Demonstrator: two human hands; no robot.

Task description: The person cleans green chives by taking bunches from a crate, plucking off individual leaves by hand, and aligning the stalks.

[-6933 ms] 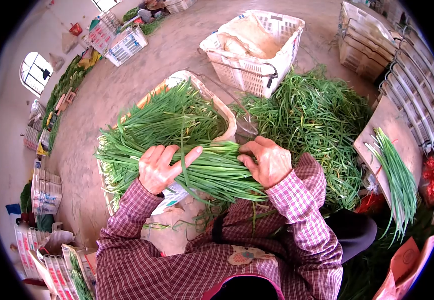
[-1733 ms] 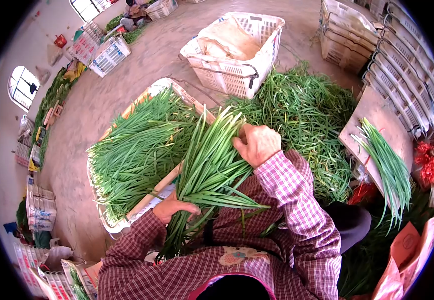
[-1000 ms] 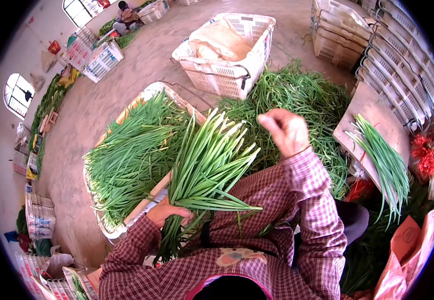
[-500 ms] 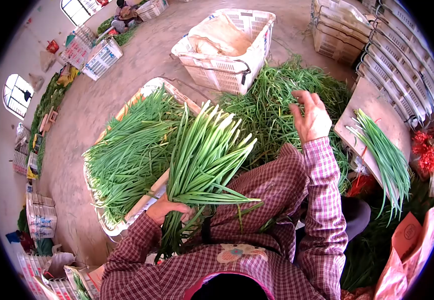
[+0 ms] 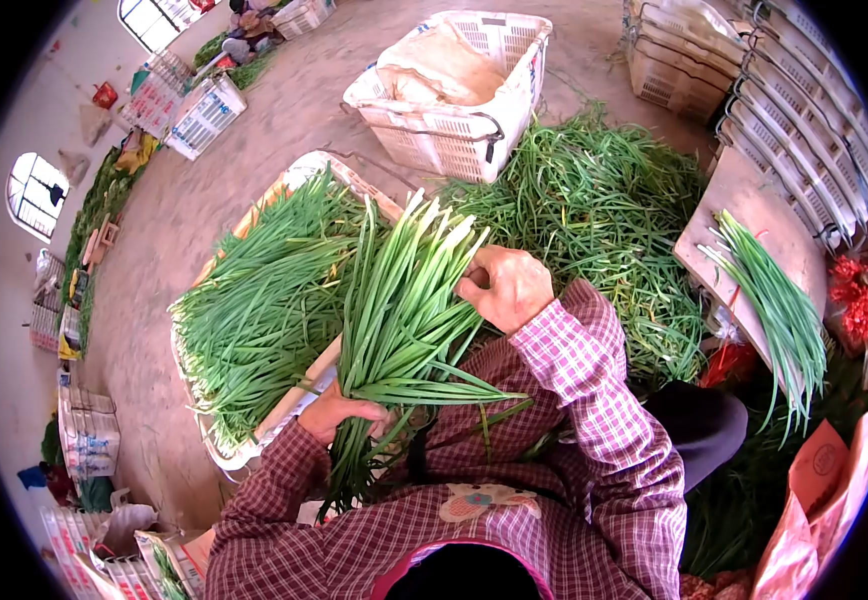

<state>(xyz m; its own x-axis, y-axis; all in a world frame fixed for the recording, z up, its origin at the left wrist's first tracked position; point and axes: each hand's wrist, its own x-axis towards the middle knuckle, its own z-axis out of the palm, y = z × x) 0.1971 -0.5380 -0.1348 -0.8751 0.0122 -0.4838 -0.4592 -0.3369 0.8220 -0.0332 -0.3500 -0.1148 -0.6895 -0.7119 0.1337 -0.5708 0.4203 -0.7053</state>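
Note:
My left hand (image 5: 342, 412) is wrapped round the lower part of a bunch of long green stalks (image 5: 409, 310), whose pale ends point up and away from me. At the right side of the bunch, near those pale ends, my right hand (image 5: 506, 288) is closed in a pinch against the stalks; its fingertips are partly hidden. A few leaves stick out sideways to the right above my left hand. Left of the bunch, a white crate (image 5: 230, 462) is filled with more green stalks (image 5: 269, 300) lying in a layer.
A loose heap of greens (image 5: 604, 200) lies beyond my right knee. Behind it stands a white basket (image 5: 434, 140) holding a sack. On the right, a board (image 5: 749, 195) bears a tied bundle (image 5: 774, 300), near stacked crates (image 5: 794, 130) and red ties (image 5: 857, 300). A person (image 5: 254, 25) is far off.
My right hand was open over the heap and has come back left to the bunch, its fingers now closed at the stalks. My left hand has kept its hold.

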